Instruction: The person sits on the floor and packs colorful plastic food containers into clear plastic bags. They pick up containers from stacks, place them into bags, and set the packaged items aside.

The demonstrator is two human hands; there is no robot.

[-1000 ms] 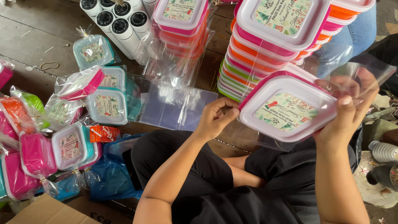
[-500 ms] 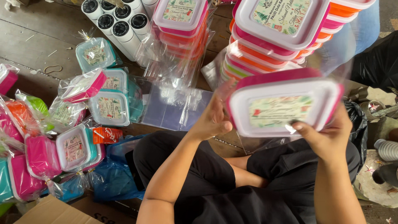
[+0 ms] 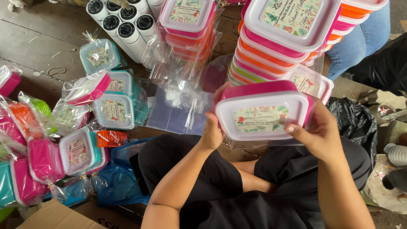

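Note:
I hold a pink lunch box with a white labelled lid (image 3: pixel 262 113) in front of me, inside a clear plastic bag (image 3: pixel 313 80). My left hand (image 3: pixel 212 132) grips the box's left end and the bag's edge. My right hand (image 3: pixel 316 132) holds the right end, thumb across the lid through the film. Just behind the box rise stacks of pink, orange and green boxes (image 3: pixel 280 40). I sit cross-legged in black trousers.
A flat pile of clear bags (image 3: pixel 180 112) lies on the wooden floor ahead. Several bagged boxes (image 3: pixel 80 127) in pink, teal, orange and green are heaped at left. White tubes (image 3: pixel 123 23) stand at the back. A person in jeans (image 3: pixel 360 40) sits far right beside a black bag (image 3: pixel 354 123).
The box has come down and left toward my lap and turned level. It has slid deeper into the clear bag, and both hands have closed on its ends.

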